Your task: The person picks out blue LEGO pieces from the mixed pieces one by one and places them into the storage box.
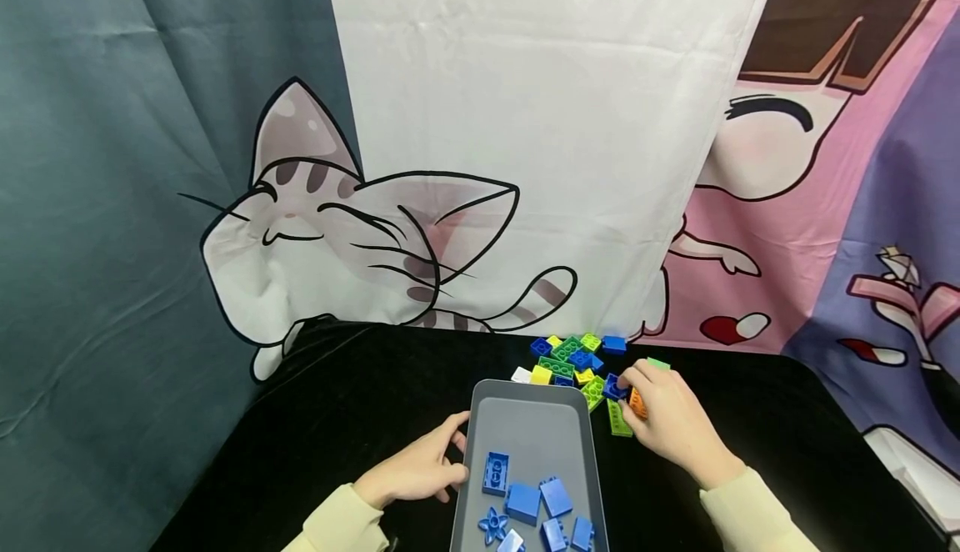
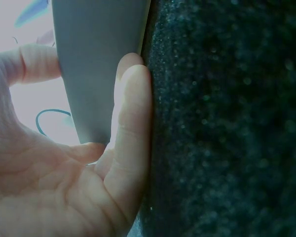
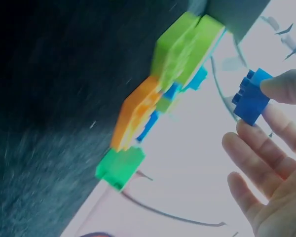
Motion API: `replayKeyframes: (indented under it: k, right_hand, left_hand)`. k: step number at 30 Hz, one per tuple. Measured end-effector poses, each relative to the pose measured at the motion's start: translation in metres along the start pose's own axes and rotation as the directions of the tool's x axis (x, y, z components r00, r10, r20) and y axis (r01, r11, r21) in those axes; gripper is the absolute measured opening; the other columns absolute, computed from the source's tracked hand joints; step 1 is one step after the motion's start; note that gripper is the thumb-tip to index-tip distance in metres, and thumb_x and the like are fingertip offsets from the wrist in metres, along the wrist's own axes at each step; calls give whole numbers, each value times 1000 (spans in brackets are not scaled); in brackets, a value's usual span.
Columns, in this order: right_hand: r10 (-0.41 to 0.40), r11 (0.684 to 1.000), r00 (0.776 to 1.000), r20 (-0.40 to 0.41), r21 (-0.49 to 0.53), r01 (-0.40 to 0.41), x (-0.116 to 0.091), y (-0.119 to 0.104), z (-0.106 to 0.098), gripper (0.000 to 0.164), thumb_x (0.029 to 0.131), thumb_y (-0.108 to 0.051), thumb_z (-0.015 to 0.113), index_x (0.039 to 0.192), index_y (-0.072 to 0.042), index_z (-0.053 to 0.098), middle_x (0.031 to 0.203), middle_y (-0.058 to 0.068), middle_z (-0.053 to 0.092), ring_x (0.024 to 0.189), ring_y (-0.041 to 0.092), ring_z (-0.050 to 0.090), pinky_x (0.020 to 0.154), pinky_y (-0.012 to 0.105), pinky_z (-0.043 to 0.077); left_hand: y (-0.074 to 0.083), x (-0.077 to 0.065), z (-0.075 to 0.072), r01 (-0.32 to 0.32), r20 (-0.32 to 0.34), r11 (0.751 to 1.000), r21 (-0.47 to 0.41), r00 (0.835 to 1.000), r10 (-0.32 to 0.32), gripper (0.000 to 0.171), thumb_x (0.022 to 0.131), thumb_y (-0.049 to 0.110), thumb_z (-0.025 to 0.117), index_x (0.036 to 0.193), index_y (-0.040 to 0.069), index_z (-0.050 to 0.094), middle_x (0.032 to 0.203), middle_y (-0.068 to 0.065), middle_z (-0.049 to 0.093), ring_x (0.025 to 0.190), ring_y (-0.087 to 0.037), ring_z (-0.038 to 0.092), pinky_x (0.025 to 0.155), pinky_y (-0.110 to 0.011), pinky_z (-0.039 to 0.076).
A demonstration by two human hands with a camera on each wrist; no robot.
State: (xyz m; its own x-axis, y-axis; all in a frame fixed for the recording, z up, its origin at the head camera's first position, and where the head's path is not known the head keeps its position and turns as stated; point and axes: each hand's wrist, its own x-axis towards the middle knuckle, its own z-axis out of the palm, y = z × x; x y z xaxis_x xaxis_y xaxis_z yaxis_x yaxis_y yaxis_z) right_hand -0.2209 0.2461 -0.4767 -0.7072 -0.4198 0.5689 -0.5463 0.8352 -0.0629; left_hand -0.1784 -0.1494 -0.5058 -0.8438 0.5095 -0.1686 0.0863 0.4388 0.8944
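Observation:
A grey tray (image 1: 487, 402) lies on the black cloth, with several blue bricks (image 1: 522, 504) and a blue flower-shaped piece (image 1: 492, 526) in its near half. At the tray's left side, my left hand (image 1: 416, 464) holds the wall; in the left wrist view, one digit reaches the rim and other fingers lie low against the outside. Beyond the tray's far right corner, my right hand (image 1: 671, 419) pinches a small blue brick (image 3: 251, 98) between thumb and fingers. An orange brick (image 3: 133, 116) and light green bricks (image 3: 175, 52) are close by.
A loose pile of blue, green, yellow and white bricks, including a green one (image 1: 557, 367), lies behind the tray at the cloth's far edge. Behind it hangs a printed curtain (image 1: 525, 118). The black cloth (image 1: 315, 444) extends to both sides.

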Motion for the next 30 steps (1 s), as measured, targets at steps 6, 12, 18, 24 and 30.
replayKeyframes:
  k: [6,12,18,24,30]
  right_hand:
    - [1,998,1000,0,58,-1,-9,-28,-8,23,74,-23,77,94,-21,66,92,-10,55,75,4,43,68,29,47]
    - [20,993,1000,-21,120,-17,-17,-49,-17,25,73,-23,78,94,-25,65,96,-15,53,78,2,44,67,27,49]
    - [44,964,999,0,262,-42,-23,-70,-21,31,73,-18,80,96,-29,63,101,-20,51,83,-3,51,74,22,54]
    - [49,936,998,51,346,-63,-27,-88,-23,34,73,-13,79,96,-33,62,103,-22,50,83,-1,55,76,22,54]
    - [40,904,991,128,419,-90,-30,-98,-25,33,76,-11,77,94,-35,61,103,-22,48,82,-1,53,66,21,53]
  left_hand:
    - [-1,1,0,-2,4,1000,6,1000,2,86,83,17,62,159,12,22,117,-10,51,69,-19,67,55,-36,56]
    - [0,0,0,0,5,1000,6,1000,0,85,83,17,62,159,12,22,116,-10,51,69,-20,67,56,-36,56]
    - [-1,0,-1,6,1,1000,7,1000,-6,85,83,18,62,159,12,23,116,-9,51,70,-20,68,56,-36,56]
    - [0,0,-2,7,2,1000,7,1000,-7,84,84,18,62,158,12,23,116,-9,51,70,-20,68,56,-36,56]
    - [-1,1,-2,12,-2,1000,11,1000,-12,84,84,18,62,158,12,24,116,-8,51,70,-21,68,57,-36,56]
